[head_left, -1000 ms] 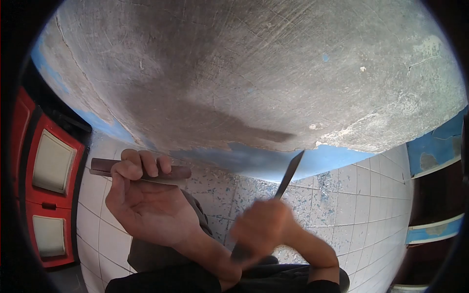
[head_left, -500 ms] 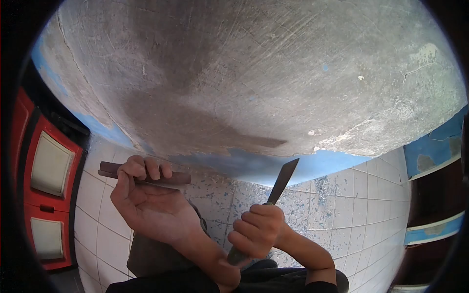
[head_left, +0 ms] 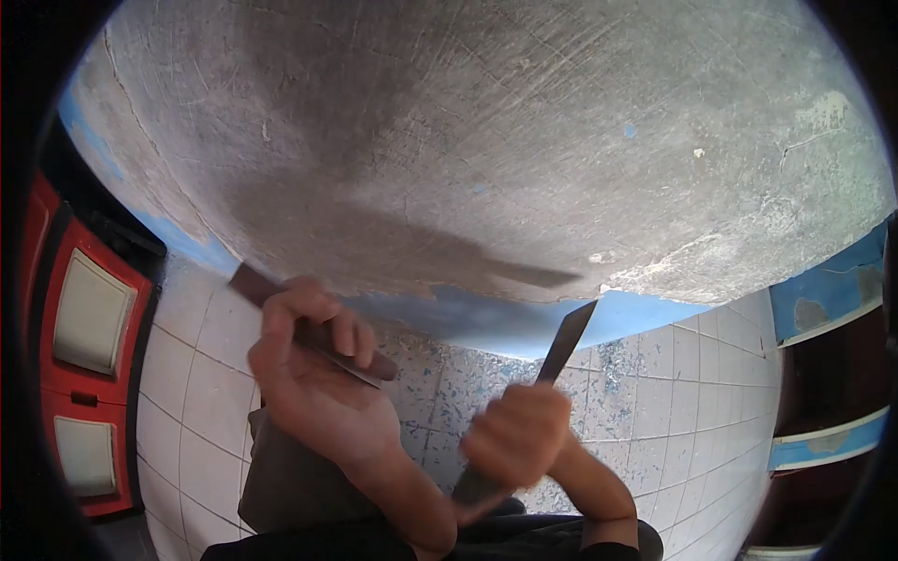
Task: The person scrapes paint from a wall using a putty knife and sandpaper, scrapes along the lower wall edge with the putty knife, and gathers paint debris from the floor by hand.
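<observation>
Wall (head_left: 468, 140): grey, cracked and finely scratched; fills the view beyond the left hand (head_left: 327, 402) and right hand (head_left: 519, 435); probably best worked with a shallow angle, without gouging.

Floor (head_left: 215, 393): pale tiles, below and beyond both hands.

Red cabinet (head_left: 54, 374): well left of the left hand, with pale panels.

Blue ledges (head_left: 832, 449): well right of the right hand, dark gaps between, patchy in colour.

Blue paint (head_left: 449, 316): low strip just beyond both hands, ragged along the upper edge; seems to call for short, even strokes from that lip.

Left hand: palm turned up, fingers curled over a brown bar (head_left: 253, 283); better placed outside the blade's path.

Right hand: clenched round the handle (head_left: 475, 488) of a dark blade (head_left: 569, 341), blurred; best firm, knuckles clear of the wall.

Dark blade: slants from the right fist towards the paint's edge; cannot tell if touching.

Brown bar: tilted across the left fingers, a thin pale edge near the palm; best gripped clear of that edge.

Blue flakes (head_left: 613, 360): scattered over the tiles beyond the right hand.
</observation>
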Available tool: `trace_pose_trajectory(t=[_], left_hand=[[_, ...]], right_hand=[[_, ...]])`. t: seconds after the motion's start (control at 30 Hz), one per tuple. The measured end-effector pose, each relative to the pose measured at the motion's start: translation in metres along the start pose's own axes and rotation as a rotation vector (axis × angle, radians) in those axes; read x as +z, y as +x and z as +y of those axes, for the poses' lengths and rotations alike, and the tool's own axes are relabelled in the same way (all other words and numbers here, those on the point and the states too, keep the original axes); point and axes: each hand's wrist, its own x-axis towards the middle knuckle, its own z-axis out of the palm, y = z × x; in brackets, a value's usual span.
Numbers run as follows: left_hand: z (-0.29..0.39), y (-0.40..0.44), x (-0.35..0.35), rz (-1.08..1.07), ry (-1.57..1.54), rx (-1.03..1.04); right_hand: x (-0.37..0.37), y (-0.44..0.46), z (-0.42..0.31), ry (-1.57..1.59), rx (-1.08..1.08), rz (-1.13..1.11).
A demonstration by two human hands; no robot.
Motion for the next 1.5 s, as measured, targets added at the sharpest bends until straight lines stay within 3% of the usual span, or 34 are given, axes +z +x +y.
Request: trace_pose_trajectory(t=[0.1,0.2,0.33,0.47,0.53,0.6,0.67,0.73,0.87,1.0,1.07,1.13,1.27,1.37,1.5], left_hand=[[-0.006,-0.001,0.004,-0.17,0.099,-0.154],[-0.012,-0.003,0.006,-0.217,0.212,-0.138],[-0.012,-0.001,0.007,-0.204,0.237,-0.123],[-0.008,-0.001,0.004,-0.256,0.321,-0.15],[-0.01,-0.001,0.005,-0.263,0.352,-0.163],[-0.01,0.0,0.006,-0.276,0.4,-0.156],[-0.01,-0.001,0.005,-0.268,0.405,-0.156],[-0.01,-0.001,0.004,-0.255,0.409,-0.16],[-0.011,0.001,0.007,-0.274,0.445,-0.163],[-0.01,0.0,0.008,-0.266,0.437,-0.176],[-0.012,0.0,0.007,-0.267,0.45,-0.191],[-0.013,0.0,0.006,-0.28,0.477,-0.198],[-0.013,-0.002,0.005,-0.286,0.46,-0.199],[-0.016,-0.002,0.007,-0.287,0.466,-0.207],[-0.019,-0.002,0.004,-0.305,0.485,-0.163]], right_hand=[[-0.009,0.013,0.01,0.03,0.061,0.01],[-0.003,0.007,0.012,-0.002,0.137,-0.014],[-0.005,0.007,-0.004,0.058,-0.037,0.014],[0.002,0.003,0.011,-0.017,0.137,0.006],[0.0,0.002,-0.006,0.045,-0.035,0.041],[-0.005,0.006,-0.003,0.074,-0.025,-0.018],[-0.007,0.002,0.022,-0.032,0.167,-0.056],[-0.001,-0.001,0.011,-0.04,0.17,-0.028],[0.003,0.003,0.0,0.024,-0.061,0.041],[-0.008,0.003,0.014,-0.06,0.187,-0.074],[-0.006,0.004,-0.001,-0.008,-0.02,-0.001],[-0.01,0.005,0.002,0.063,-0.014,-0.032],[-0.016,0.0,0.014,-0.051,0.224,-0.055],[-0.007,0.009,-0.008,0.035,-0.021,-0.013],[-0.014,-0.002,0.014,-0.056,0.157,-0.034]])
